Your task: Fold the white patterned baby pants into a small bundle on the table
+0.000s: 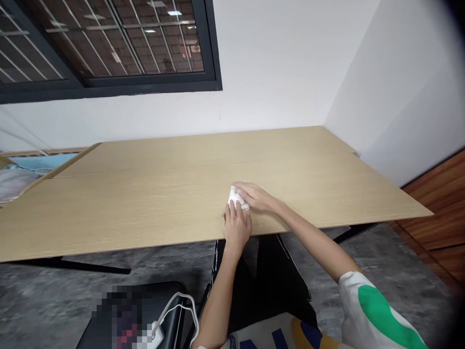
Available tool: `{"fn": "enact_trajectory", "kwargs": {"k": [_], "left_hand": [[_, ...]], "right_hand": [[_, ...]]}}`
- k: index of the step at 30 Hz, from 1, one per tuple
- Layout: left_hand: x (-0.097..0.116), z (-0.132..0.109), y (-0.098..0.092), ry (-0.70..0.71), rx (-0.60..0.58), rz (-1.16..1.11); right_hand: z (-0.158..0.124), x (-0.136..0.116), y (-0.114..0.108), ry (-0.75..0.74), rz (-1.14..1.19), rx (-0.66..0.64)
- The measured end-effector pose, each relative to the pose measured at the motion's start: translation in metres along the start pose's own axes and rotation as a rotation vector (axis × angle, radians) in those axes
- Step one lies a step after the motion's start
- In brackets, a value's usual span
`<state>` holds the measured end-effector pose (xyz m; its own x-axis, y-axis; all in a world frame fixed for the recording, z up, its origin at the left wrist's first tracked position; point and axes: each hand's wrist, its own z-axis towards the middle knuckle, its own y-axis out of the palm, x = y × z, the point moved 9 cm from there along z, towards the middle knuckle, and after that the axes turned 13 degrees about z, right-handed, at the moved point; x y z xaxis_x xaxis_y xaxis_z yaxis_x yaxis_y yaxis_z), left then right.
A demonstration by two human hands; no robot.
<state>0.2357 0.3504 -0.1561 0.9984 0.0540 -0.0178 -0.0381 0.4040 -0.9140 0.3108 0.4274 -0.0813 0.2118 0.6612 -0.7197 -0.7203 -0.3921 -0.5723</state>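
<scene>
A small white folded piece (239, 199), with a faint printed mark, lies on the wooden table near its front edge. It looks like paper or thin cloth; I cannot tell which. My left hand (236, 226) rests at its near side, fingers apart and fingertips pressing on its lower edge. From the right, my right hand (254, 195) reaches over it, thumb on top and fingers along its far edge. Part of the white piece is hidden under both hands.
The pale wooden table (145, 208) stretches widely to both sides, with a seam along it. Behind are a white wall and a barred window (145, 43). Below left, a black chair (160, 300) carries a white cable (176, 298) and a blurred-out patch.
</scene>
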Motion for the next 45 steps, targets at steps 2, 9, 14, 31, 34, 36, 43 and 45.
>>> {"fn": "enact_trajectory", "kwargs": {"k": [2,9,14,31,34,36,43,45], "left_hand": [[-0.002,0.002,0.001,0.012,-0.017,0.01],[-0.003,-0.01,-0.014,-0.028,-0.013,-0.006],[0.003,-0.013,-0.019,-0.034,0.066,-0.016],[0.003,-0.014,-0.01,0.009,0.033,-0.015],[0.004,-0.015,-0.009,0.005,0.037,-0.024],[0.002,-0.014,-0.01,-0.01,0.047,-0.062],[-0.049,0.006,-0.018,-0.35,0.053,-0.081],[-0.056,0.018,-0.011,-0.348,-0.045,-0.064]], "right_hand": [[0.001,0.007,-0.022,0.054,0.057,0.125],[-0.01,0.007,-0.018,0.053,0.097,0.04],[-0.012,-0.01,0.03,-0.119,0.015,-0.179],[0.014,0.1,0.029,0.12,-0.19,-0.243],[0.013,0.106,0.022,0.123,-0.206,-0.124],[0.011,0.104,0.015,0.11,-0.235,-0.018],[0.004,0.083,0.0,0.057,-0.387,0.167],[0.003,0.081,0.001,0.074,-0.392,0.149]]}}
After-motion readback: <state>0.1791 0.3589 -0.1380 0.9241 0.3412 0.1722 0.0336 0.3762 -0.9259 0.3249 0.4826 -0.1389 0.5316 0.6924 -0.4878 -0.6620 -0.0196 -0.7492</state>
